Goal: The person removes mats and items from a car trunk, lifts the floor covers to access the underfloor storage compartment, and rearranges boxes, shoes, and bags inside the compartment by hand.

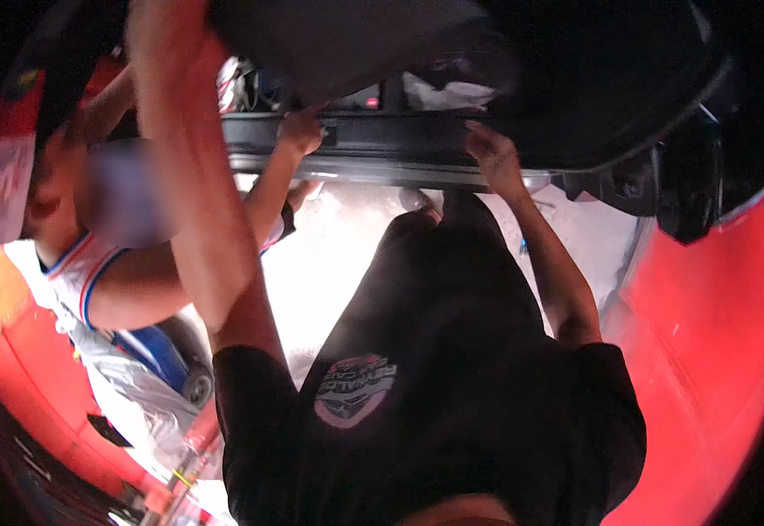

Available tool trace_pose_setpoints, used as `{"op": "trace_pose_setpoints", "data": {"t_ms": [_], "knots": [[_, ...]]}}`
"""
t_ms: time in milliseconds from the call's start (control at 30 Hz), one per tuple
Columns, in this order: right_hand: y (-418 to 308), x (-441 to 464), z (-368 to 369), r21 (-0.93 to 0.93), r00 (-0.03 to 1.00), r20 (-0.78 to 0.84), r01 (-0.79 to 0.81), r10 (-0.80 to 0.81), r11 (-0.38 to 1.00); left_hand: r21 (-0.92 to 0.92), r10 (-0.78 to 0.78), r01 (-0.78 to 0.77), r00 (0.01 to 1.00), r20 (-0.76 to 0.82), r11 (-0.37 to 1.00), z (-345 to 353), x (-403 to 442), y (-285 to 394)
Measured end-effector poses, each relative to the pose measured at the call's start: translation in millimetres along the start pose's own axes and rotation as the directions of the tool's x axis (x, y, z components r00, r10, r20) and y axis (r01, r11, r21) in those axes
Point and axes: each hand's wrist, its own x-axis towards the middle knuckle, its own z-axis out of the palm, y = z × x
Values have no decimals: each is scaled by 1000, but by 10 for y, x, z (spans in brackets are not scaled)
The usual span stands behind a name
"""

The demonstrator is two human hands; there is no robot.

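Observation:
My left arm reaches up along the left, and its hand is cut off by the top edge. Near its upper end hangs a dark panel [356,44], which I cannot identify further. My right hand [496,159] is at the black sill trim [382,133] of what looks like a car's open trunk. Its fingers point up and left, seemingly loose, with no object visible in them. To the left, another person's hand [301,133] rests on the same sill. Behind the sill, whitish items [448,91] lie in the dark cargo space.
A person in a cap [3,188] and white jersey leans in close on my left, under my raised arm. A blue wheeled item [158,355] and plastic sheeting [128,386] are behind them. A red surface [698,351] lies to the right.

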Motion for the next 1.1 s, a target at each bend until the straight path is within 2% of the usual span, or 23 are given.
{"op": "trace_pose_setpoints", "data": {"t_ms": [33,100,200,267,300,333,400,433,467,500,533,600,667,733,767,867,933,1000,1033,1067,1100], "knots": [[50,-19,-4,-35,997,-24,77,-78,996,-25,32,-31,999,40,999,92,-93,39],[52,-159,-5,-116,969,-83,225,-235,968,-92,-11,22,993,117,996,-2,73,-67],[-572,-337,15,-201,976,-182,83,-120,976,-83,-93,100,992,84,992,52,43,-68],[-969,-385,67,-365,872,-284,285,-398,886,-82,-109,113,993,53,990,139,-9,-25],[-1183,-366,52,-512,830,-250,323,-498,796,-89,-126,130,991,47,987,168,15,-25],[-1387,-338,40,-642,788,-199,344,-583,685,-33,-166,164,982,-89,986,245,22,-67],[-1759,-195,92,-727,719,-140,392,-680,564,-134,-205,204,979,5,970,304,79,-310],[-1879,-97,102,-751,711,-114,396,-694,529,-274,-164,228,958,237,934,290,152,-469],[-1958,-6,75,-749,706,-71,429,-705,505,-106,-15,27,994,112,994,416,144,-653],[-1990,67,68,-712,720,-52,459,-692,531,110,134,-132,991,-18,985,541,138,-839],[-2022,154,29,-674,732,-29,489,-681,554,51,239,-242,969,65,969,571,94,-823],[-1674,297,-203,-634,690,-19,551,-724,543,-114,66,-59,996,60,992,709,-39,-868],[-1115,329,-663,-753,684,76,517,-726,408,-295,-104,129,990,99,947,860,-147,-956],[-1237,284,-734,-817,682,93,468,-725,336,-383,-168,198,979,112,902,898,-202,-1032],[-1360,293,-674,-771,664,17,485,-747,413,-422,-188,225,974,130,878,917,-154,-1101],[-1376,439,-938,-668,682,-45,523,-730,530,-558,-90,163,984,156,813,1009,-147,-1546],[-1172,620,-1257,-658,741,-62,473,-668,586,-488,-157,252,961,228,835,718,-232,-1664],[-1566,588,-1083,-561,898,-283,130,-337,818,-540,-271,461,877,396,704,463,-431,-1989],[-1693,578,-1035,-483,918,-371,-62,-140,874,-482,-381,505,861,335,716,331,-576,-2326],[-1504,613,-1245,-566,916,-293,65,-274,822,-425,-487,552,833,262,717,194,-762,-2736],[-1176,668,-1575,-631,894,-199,195,-400,751,-309,-672,669,732,112,676,67,-977,-3104]]}}
